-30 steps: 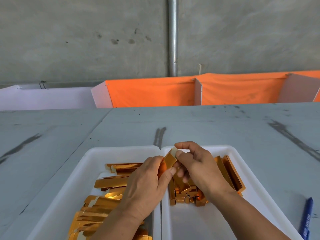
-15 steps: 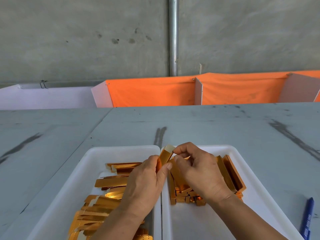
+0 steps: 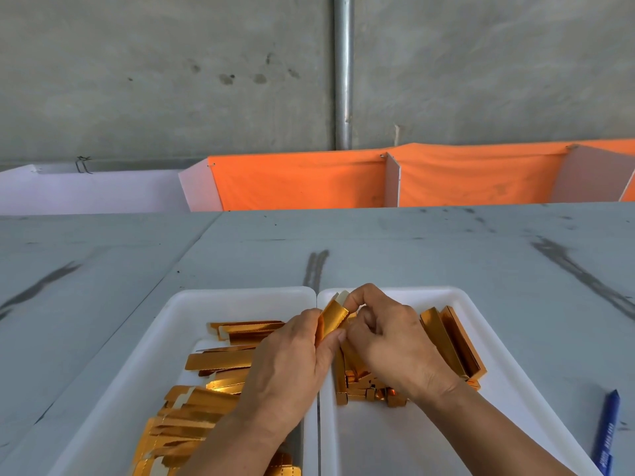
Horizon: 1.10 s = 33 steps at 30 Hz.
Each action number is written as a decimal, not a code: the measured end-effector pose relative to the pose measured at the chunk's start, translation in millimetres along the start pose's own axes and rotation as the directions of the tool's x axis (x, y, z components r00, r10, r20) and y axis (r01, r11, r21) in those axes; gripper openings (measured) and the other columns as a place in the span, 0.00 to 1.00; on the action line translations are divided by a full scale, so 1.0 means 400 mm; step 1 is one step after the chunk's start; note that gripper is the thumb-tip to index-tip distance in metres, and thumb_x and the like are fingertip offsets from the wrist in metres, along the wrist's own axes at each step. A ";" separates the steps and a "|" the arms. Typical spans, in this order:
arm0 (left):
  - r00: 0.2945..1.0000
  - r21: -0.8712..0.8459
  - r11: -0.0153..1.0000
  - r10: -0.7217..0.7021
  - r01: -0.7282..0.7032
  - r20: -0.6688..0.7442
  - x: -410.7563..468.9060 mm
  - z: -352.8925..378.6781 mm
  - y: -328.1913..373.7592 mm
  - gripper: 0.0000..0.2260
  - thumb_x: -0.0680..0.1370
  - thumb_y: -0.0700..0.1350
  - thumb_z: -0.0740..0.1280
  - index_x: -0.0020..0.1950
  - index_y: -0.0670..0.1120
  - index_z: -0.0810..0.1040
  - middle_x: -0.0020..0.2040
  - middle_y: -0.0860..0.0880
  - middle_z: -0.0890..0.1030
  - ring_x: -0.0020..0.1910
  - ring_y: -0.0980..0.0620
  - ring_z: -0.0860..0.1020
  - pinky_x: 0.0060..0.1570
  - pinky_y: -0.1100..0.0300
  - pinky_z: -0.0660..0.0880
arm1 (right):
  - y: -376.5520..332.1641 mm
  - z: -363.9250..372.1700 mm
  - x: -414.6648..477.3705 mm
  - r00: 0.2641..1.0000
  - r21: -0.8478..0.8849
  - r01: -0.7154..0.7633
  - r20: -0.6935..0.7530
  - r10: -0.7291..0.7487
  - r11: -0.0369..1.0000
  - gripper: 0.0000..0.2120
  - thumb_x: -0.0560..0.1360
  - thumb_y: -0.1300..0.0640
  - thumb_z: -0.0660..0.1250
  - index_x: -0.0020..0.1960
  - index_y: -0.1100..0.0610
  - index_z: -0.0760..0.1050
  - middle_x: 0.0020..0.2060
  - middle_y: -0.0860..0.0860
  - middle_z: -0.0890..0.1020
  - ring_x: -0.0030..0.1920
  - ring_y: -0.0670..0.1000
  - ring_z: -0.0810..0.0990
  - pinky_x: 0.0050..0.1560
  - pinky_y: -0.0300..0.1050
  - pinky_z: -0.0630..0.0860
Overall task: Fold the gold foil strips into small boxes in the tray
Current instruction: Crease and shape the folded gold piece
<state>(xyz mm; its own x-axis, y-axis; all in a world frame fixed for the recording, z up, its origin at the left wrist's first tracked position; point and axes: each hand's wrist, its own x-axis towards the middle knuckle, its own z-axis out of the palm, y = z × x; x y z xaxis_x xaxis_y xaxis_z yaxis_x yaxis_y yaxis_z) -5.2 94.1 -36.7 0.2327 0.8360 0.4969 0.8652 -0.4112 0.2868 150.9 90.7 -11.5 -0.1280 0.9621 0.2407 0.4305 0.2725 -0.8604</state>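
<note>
A grey surface carries two white trays side by side, their long rims touching. The left tray holds a loose heap of flat gold foil strips. The right tray holds folded boxes, some long ones leaning at its far side and a cluster of small ones nearer the person. A blue pen lies on the surface, to the right of the right tray.

Both hands meet above the seam between the trays. The left hand grips the lower part of one strip between thumb and curled fingers. The right hand pinches the strip's upper end, where a pale tab shows, with its fingers bent in tight.

The strip's long axis rises from the left hand up and away from the person, tilted slightly to the right. The fold looks to be underway at that top end, so the right hand does the shaping while the left steadies. Once closed, the box should drop to the right, into the tray directly beneath the right hand.
</note>
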 end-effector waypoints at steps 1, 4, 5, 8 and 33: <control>1.000 -0.009 1.000 0.001 -0.001 0.003 0.001 -0.001 0.001 0.31 0.70 0.70 0.39 0.58 0.55 0.69 0.35 0.60 0.67 0.33 0.62 0.70 0.30 0.72 0.63 | 0.000 0.000 0.000 1.000 0.013 -0.006 0.014 0.005 1.000 0.12 0.78 0.64 0.60 0.48 0.48 0.74 0.22 0.44 0.71 0.24 0.43 0.67 0.26 0.37 0.68; 1.000 -0.025 1.000 0.007 -0.007 0.010 0.001 -0.004 0.004 0.33 0.68 0.70 0.38 0.59 0.55 0.70 0.38 0.59 0.69 0.34 0.61 0.71 0.32 0.73 0.65 | -0.001 0.002 -0.002 0.999 -0.003 -0.003 0.054 0.004 1.000 0.11 0.77 0.65 0.61 0.47 0.49 0.73 0.22 0.44 0.71 0.24 0.43 0.67 0.25 0.37 0.66; 1.000 -0.020 1.000 0.015 -0.015 0.015 0.000 -0.005 0.004 0.33 0.69 0.69 0.38 0.60 0.55 0.70 0.38 0.59 0.70 0.34 0.61 0.71 0.33 0.73 0.65 | -0.001 0.003 -0.002 0.998 -0.016 -0.002 0.058 0.003 1.000 0.11 0.77 0.65 0.61 0.47 0.49 0.72 0.22 0.44 0.71 0.24 0.42 0.67 0.25 0.36 0.66; 0.999 -0.007 0.999 0.033 -0.033 0.028 -0.002 -0.006 0.006 0.29 0.72 0.67 0.41 0.60 0.55 0.70 0.40 0.59 0.70 0.35 0.60 0.72 0.33 0.72 0.65 | 0.003 0.001 0.000 0.998 -0.029 -0.003 0.057 0.004 1.000 0.11 0.75 0.66 0.59 0.43 0.50 0.71 0.22 0.42 0.71 0.25 0.42 0.67 0.25 0.35 0.66; 0.993 -0.098 0.995 0.020 -0.009 0.117 -0.004 -0.022 0.022 0.27 0.74 0.67 0.46 0.65 0.55 0.68 0.44 0.61 0.69 0.39 0.60 0.71 0.33 0.74 0.63 | 0.001 -0.019 0.007 0.972 -0.131 0.098 -0.200 -0.123 0.987 0.09 0.78 0.55 0.69 0.46 0.40 0.80 0.48 0.38 0.76 0.47 0.38 0.76 0.43 0.27 0.73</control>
<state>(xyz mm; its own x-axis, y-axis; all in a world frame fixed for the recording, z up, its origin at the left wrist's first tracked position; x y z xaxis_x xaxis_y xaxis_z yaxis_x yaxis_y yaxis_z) -2.0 86.0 -27.9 0.3004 0.8642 0.4036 0.8152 -0.4523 0.3617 157.4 93.4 -7.8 0.0017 0.9030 0.4295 0.5293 0.3636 -0.7665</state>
